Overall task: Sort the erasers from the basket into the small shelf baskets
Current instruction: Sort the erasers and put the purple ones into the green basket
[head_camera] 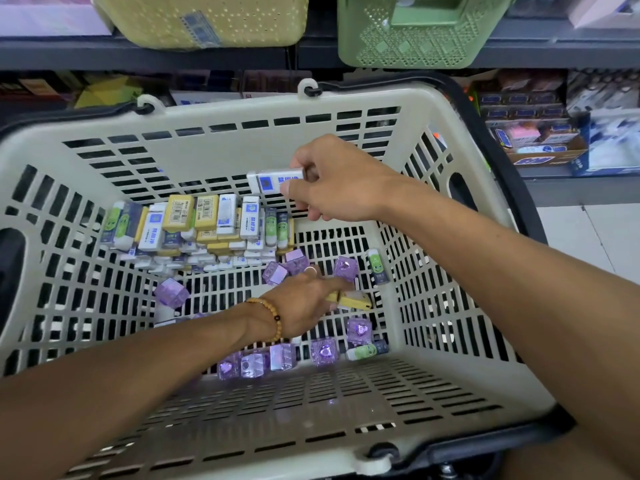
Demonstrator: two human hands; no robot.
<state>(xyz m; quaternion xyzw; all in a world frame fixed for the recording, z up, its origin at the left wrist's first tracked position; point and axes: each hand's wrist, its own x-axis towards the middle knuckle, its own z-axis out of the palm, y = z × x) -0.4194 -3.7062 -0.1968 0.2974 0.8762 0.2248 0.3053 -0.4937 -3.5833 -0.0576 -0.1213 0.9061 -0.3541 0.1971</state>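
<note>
Erasers (207,223) heaped at far end of beige shopping basket (221,119). Right hand (332,181) grip pinches white-blue eraser (273,181) above heap. Left hand (304,306) grip closes on yellow eraser (356,301) on basket floor. Step: picking. Next, likely: lift both to yellow shelf basket (201,19) or green shelf basket (419,32), matched by type.

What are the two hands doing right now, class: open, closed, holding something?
Left hand: closed on a flat yellow-sleeved eraser at the beige plastic basket floor.
Right hand: closed on a white rectangular eraser with blue label, lifted.
</note>
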